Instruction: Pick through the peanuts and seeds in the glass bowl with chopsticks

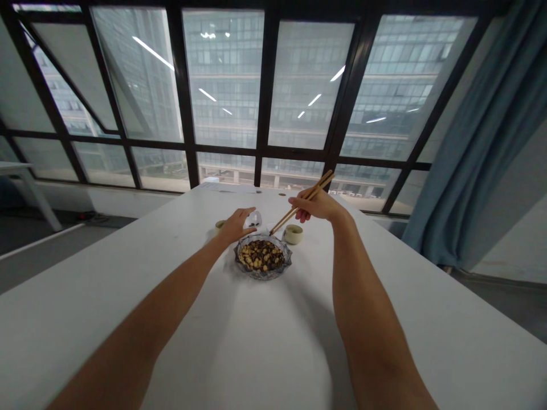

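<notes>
My right hand (314, 205) grips a pair of wooden chopsticks (284, 221), whose tips point down at the far rim of a scalloped glass bowl (264, 277). Yellowish pieces and dark seed-like bits (261, 255) are mixed in that bowl. My left hand (236, 225) has its thumb and fingers around a small clear glass cup (255, 218) just beyond the bowl; a few dark bits show in it. Close to the bowl's right side stands a pale green cup (293, 234). Another green cup (219, 224) is partly hidden behind my left hand.
Everything stands on a long white table (273, 341). Papers (228, 187) and a small round yellowish item (282, 195) lie toward its far end. Tall dark-framed windows rise beyond, and a blue curtain (474, 154) hangs at right. Another white table (36, 191) stands at far left.
</notes>
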Action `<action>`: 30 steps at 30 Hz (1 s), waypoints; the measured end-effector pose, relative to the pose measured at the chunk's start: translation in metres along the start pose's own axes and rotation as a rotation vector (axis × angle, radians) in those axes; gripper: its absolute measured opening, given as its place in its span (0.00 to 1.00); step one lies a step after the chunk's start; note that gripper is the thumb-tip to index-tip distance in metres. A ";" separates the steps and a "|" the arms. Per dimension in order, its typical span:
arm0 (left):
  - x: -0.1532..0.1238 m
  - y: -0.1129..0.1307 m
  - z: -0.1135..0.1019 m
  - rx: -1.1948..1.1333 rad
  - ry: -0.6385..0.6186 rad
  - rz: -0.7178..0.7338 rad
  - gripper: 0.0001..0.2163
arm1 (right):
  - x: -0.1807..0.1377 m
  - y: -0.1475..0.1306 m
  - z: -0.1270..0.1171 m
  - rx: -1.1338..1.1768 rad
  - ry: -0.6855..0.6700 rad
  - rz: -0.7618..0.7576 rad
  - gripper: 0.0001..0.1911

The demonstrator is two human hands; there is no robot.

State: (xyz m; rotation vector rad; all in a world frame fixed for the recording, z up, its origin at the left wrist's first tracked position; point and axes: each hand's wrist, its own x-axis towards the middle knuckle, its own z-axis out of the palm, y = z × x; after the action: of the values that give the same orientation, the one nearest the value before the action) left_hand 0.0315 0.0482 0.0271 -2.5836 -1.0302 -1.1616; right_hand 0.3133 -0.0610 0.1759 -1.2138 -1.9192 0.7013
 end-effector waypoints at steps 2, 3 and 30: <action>-0.003 0.000 0.000 0.004 0.030 0.087 0.34 | -0.003 0.001 -0.005 0.065 0.016 -0.018 0.21; -0.004 0.000 -0.001 0.005 0.037 0.121 0.34 | -0.005 0.001 -0.007 0.091 0.026 -0.032 0.23; 0.045 0.043 0.008 0.222 -0.478 -0.498 0.33 | -0.015 0.011 -0.037 0.050 0.211 0.135 0.19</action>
State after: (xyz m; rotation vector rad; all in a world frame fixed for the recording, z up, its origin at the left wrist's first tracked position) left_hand 0.0845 0.0425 0.0595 -2.5464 -1.8591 -0.4394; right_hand 0.3529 -0.0686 0.1842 -1.3403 -1.6500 0.6584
